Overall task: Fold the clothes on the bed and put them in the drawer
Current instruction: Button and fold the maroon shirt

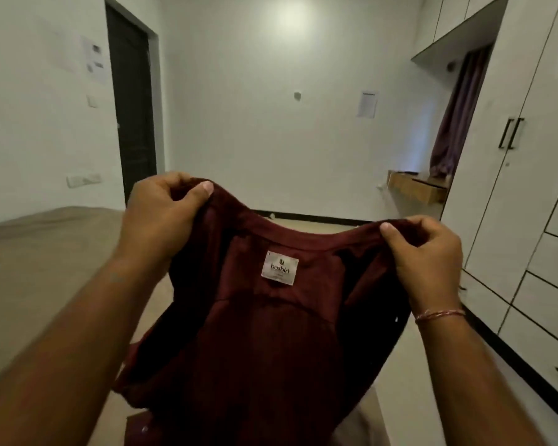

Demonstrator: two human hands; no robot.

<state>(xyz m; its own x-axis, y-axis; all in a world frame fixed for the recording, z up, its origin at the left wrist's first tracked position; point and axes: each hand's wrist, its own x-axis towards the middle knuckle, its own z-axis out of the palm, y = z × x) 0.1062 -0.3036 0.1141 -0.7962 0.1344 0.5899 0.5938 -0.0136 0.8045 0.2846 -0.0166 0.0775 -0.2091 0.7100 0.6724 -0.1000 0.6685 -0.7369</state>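
Note:
A maroon shirt [264, 342] hangs in the air in front of me, its inside facing me with a white neck label showing below the collar. My left hand [161, 217] pinches the shirt's upper left edge near the collar. My right hand [426, 252] pinches the upper right edge. The shirt's lower part drops out of the frame at the bottom. The bed [36, 268], covered in a beige sheet, lies to my left. White drawers [548, 294] sit low in the wardrobe at the right.
A white wardrobe [509, 194] with black handles lines the right wall. A wooden shelf [416, 188] and a purple curtain [458, 123] stand beyond it. A dark door [132, 117] is at the back left. Floor runs between bed and wardrobe.

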